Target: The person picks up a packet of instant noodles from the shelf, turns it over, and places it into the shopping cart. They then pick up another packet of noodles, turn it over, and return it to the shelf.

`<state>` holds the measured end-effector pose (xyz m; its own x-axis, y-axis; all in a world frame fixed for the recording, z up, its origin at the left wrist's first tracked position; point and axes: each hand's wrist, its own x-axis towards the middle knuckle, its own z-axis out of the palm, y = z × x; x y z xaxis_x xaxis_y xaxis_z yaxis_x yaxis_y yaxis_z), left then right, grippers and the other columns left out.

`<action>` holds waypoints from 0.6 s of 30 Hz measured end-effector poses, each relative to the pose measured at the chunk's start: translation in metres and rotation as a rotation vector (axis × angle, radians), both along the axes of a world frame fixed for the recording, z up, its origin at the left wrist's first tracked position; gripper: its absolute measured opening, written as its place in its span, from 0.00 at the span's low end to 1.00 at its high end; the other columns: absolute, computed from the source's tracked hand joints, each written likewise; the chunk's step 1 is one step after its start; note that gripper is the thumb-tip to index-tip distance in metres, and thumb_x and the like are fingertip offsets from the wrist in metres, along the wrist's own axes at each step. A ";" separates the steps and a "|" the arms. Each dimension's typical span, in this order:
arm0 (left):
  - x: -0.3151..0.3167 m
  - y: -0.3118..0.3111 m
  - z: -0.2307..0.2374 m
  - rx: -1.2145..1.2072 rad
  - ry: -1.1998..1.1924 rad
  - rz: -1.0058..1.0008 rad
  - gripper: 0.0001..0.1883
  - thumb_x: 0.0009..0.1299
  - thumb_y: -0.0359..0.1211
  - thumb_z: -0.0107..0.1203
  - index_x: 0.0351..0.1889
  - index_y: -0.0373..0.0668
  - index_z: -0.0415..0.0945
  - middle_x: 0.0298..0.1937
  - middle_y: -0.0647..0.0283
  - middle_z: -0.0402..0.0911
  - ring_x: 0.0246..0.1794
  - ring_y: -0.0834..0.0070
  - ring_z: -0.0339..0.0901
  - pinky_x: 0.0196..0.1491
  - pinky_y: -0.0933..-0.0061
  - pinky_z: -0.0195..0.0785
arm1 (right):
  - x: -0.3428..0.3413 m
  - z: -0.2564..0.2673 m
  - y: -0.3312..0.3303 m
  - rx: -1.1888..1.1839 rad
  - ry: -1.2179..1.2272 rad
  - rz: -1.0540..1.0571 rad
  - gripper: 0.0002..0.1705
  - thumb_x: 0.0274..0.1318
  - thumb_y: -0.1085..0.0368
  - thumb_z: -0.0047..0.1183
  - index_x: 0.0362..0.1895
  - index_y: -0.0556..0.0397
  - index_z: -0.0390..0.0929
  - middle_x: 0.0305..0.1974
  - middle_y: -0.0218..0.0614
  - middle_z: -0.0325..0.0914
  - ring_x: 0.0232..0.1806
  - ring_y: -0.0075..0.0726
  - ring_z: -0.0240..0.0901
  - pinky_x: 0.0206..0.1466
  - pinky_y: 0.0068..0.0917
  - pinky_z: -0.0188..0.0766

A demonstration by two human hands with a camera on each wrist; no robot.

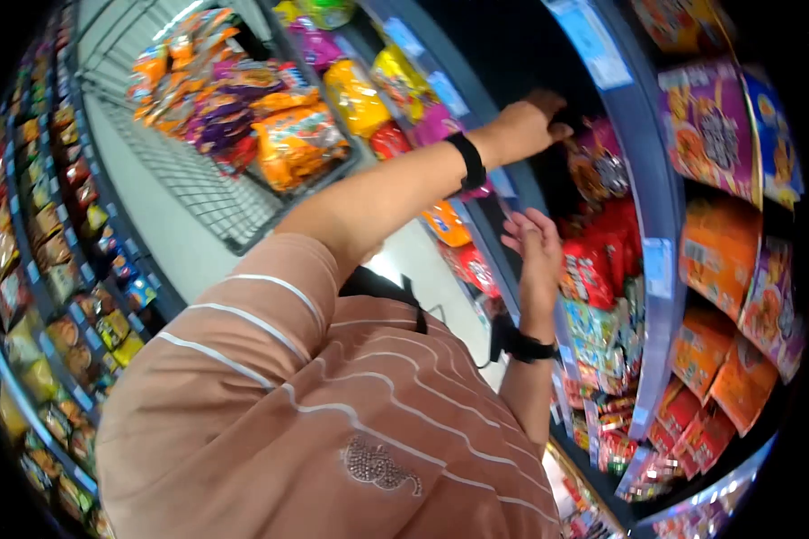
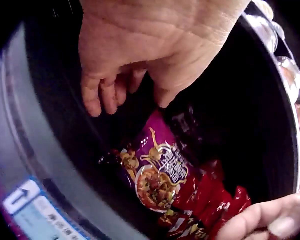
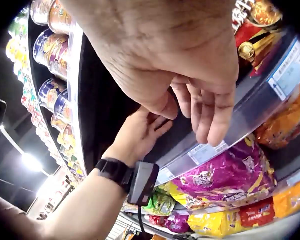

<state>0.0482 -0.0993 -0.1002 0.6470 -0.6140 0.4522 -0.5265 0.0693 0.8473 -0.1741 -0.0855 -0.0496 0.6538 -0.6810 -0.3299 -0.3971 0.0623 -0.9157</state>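
Observation:
Inside a dark shelf recess, my left hand (image 1: 530,126) reaches over a purple packet (image 2: 157,165) with a bowl of noodles pictured on it. The thumb tip is right at the packet's top edge in the left wrist view, and the loosely bent fingers (image 2: 107,97) hold nothing. Red packets (image 2: 210,192) lie against the purple one. My right hand (image 1: 535,242) hovers by the shelf's front edge, beside the red packets, its fingers (image 3: 210,117) relaxed and holding nothing. In the right wrist view, the left hand (image 3: 135,135) is beyond it.
A wire shopping cart (image 1: 234,216) stands at the upper left, holding orange packets (image 1: 297,144) and purple ones. Price labels (image 1: 593,45) line the shelf edge (image 1: 643,180). Orange and purple packs (image 1: 706,126) fill the neighbouring shelf. Another stocked shelf (image 1: 72,269) runs along the far left.

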 end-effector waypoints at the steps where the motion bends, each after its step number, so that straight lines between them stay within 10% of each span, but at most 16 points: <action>1: 0.009 0.025 0.005 -0.034 0.104 -0.028 0.24 0.69 0.45 0.61 0.51 0.33 0.77 0.47 0.45 0.81 0.51 0.51 0.79 0.54 0.58 0.72 | 0.008 -0.003 0.005 0.004 -0.018 0.036 0.17 0.71 0.64 0.46 0.57 0.62 0.72 0.48 0.48 0.80 0.46 0.37 0.80 0.49 0.29 0.78; 8: 0.079 0.232 0.009 -0.097 0.452 0.242 0.09 0.74 0.34 0.56 0.41 0.37 0.76 0.31 0.66 0.79 0.34 0.81 0.77 0.37 0.76 0.71 | 0.091 -0.014 0.074 0.218 0.000 0.276 0.11 0.72 0.61 0.49 0.45 0.56 0.77 0.36 0.36 0.82 0.34 0.26 0.78 0.41 0.21 0.75; 18: 0.211 0.474 -0.135 0.384 0.574 0.816 0.20 0.74 0.44 0.52 0.47 0.32 0.75 0.38 0.59 0.81 0.32 0.71 0.78 0.37 0.66 0.77 | 0.172 -0.027 0.186 0.283 0.052 0.483 0.13 0.71 0.58 0.49 0.42 0.57 0.76 0.36 0.39 0.83 0.33 0.28 0.80 0.39 0.26 0.78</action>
<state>0.2592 0.3745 -0.2352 0.9812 0.0638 -0.1822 0.1913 -0.4482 0.8732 -0.0018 0.1008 -0.0769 0.8473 -0.1884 -0.4966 -0.4859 0.1025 -0.8680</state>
